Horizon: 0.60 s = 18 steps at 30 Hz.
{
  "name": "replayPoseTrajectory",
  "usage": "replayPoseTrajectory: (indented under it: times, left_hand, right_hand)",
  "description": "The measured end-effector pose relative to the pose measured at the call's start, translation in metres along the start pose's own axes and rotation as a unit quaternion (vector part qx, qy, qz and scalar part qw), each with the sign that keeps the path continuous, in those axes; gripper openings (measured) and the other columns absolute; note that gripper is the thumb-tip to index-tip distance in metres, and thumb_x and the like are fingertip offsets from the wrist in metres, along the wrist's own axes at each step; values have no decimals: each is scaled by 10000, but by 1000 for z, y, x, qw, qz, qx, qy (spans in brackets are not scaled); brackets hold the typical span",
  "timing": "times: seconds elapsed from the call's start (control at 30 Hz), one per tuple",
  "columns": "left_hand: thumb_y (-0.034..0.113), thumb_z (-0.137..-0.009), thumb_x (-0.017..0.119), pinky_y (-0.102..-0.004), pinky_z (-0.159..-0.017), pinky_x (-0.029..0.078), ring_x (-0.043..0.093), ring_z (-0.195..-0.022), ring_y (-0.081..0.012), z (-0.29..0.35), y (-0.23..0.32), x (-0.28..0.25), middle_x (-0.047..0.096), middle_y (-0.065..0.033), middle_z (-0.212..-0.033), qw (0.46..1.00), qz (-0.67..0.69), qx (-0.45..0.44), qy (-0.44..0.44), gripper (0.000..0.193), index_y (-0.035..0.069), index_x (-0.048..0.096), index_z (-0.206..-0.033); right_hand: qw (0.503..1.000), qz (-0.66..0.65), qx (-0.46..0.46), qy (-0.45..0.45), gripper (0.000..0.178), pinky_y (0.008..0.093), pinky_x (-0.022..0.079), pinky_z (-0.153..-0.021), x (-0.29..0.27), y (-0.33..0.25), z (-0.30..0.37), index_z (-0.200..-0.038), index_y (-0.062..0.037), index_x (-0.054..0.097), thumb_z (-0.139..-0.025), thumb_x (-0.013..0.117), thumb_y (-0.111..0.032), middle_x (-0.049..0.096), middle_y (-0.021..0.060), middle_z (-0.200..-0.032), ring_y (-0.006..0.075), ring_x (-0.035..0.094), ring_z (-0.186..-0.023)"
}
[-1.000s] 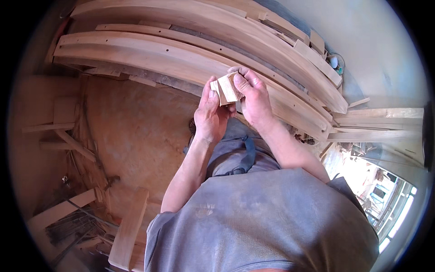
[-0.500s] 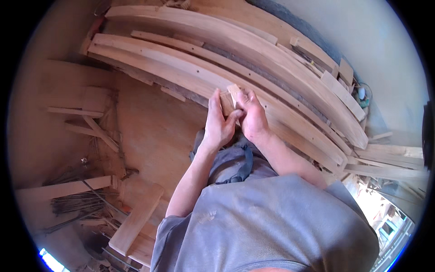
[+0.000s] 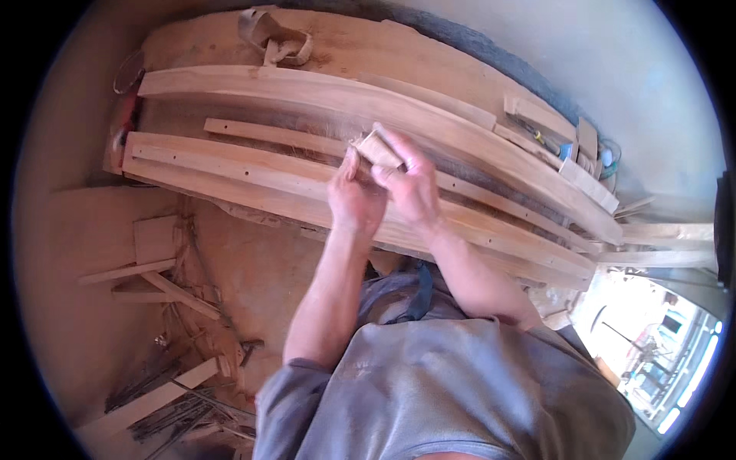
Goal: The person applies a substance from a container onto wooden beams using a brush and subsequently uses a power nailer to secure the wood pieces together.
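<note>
My right hand (image 3: 414, 184) grips a small wooden block (image 3: 379, 150), its fingers along the far side and its thumb on the near side. Against the block's left end, my left hand (image 3: 357, 201) has its fingers closed; part of its grip is hidden and a little blurred. Both hands are above a narrow wooden strip (image 3: 276, 136) and a long pale board (image 3: 207, 161) with small dark holes. Beyond them lies a thick long beam (image 3: 261, 84). Fine dust shows in the air just past the block.
Curled brown strips (image 3: 291, 47) lie on the far part of the dusty bench. Offcuts (image 3: 586, 184) and small tools sit at the far right. On the floor at left are scrap boards (image 3: 180, 295) and a heap of thin rods (image 3: 146, 391). A wall rises at right.
Both hands have moved away from my body with the block, from over the near board to over the narrow strip. The block has tilted, and the view has shifted, showing more of the bench's far side.
</note>
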<state>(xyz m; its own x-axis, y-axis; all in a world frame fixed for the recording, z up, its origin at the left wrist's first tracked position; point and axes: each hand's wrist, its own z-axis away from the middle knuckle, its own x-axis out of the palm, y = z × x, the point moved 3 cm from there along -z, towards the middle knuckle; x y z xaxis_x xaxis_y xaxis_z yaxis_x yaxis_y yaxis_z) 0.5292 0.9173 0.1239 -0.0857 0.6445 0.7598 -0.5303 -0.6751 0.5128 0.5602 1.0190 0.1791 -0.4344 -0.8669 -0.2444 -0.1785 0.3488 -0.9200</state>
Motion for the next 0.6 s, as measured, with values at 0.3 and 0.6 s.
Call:
replayPoseTrajectory:
  times: [0.3, 0.6]
  left_hand:
    - [297, -1094, 441, -441, -1068, 498, 602, -1232, -328, -63, 79, -4, 618, -153, -1327, 988, 118, -98, -23, 391, 13, 516, -1352]
    - [191, -1043, 517, -402, -997, 521, 612, -1196, -275, -109, 110, -32, 608, -135, -1322, 982, 141, -121, -23, 388, 9, 482, -1384]
  right_hand:
    - [998, 68, -3, -4, 500, 301, 549, -869, 82, -1, -69, -1471, -16, 507, -977, 585, -42, 651, 89, -1256, 168, 647, -1074]
    - [989, -4, 141, -39, 599, 413, 371, -1184, 124, 33, -74, -1461, -7, 519, -871, 620, 4, 538, 193, -1470, 306, 494, -1400]
